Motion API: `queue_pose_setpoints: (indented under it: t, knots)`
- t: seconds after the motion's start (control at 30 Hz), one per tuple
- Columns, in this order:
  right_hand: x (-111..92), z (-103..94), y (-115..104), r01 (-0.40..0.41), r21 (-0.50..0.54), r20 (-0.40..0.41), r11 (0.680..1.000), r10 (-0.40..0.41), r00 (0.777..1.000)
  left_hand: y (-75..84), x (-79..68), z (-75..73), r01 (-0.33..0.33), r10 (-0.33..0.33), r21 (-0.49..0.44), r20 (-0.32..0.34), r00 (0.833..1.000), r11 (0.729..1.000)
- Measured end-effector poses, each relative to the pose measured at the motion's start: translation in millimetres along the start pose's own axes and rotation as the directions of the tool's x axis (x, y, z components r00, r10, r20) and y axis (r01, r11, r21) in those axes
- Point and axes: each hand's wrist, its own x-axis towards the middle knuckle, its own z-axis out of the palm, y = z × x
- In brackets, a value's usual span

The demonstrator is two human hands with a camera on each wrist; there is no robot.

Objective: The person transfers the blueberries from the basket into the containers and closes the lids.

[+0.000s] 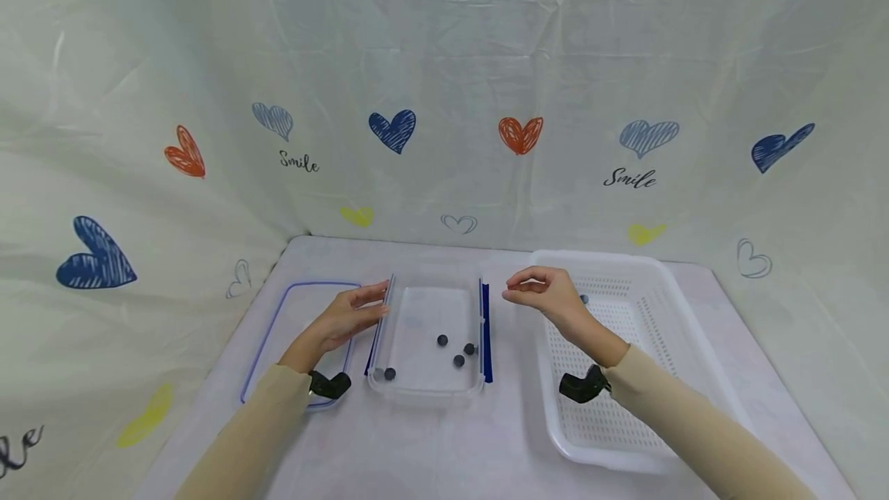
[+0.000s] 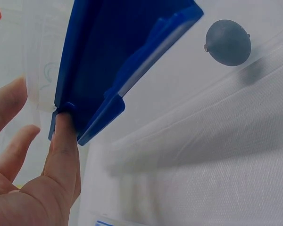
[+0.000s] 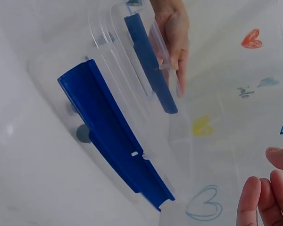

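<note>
A clear plastic food container (image 1: 417, 315) with blue side latches (image 1: 488, 338) stands in the middle of the table. Several dark grey balls (image 1: 442, 340) lie on its floor. My left hand (image 1: 347, 319) touches the container's left side with extended fingers. In the left wrist view one of its fingertips meets the end of the blue latch (image 2: 99, 61) hanging there, while other fingers spread apart. To the right of the container my right hand (image 1: 545, 292) hovers in the air, fingers loosely bent. A gap shows between thumb and fingertips (image 3: 249, 195), with nothing in it.
At the left lies a clear lid (image 1: 288, 330) with a blue seal, partly under my left forearm. A white slotted basket (image 1: 556, 430) stands on the right, below my right forearm, with a grey ball (image 1: 584, 299) inside. A curtain printed with hearts (image 1: 444, 176) closes off the back.
</note>
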Motion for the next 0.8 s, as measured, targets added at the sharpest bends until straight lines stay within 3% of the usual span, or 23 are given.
queue_pose_setpoints:
  t: [0.8]
  knots:
    - [-10, -65.3, 28, -0.001, 0.040, -0.162, 0.999, 0.007, 0.987, 2.3, -1.9, 1.6, 0.003, -0.002, -0.017, 0.008, 1.000, 1.000]
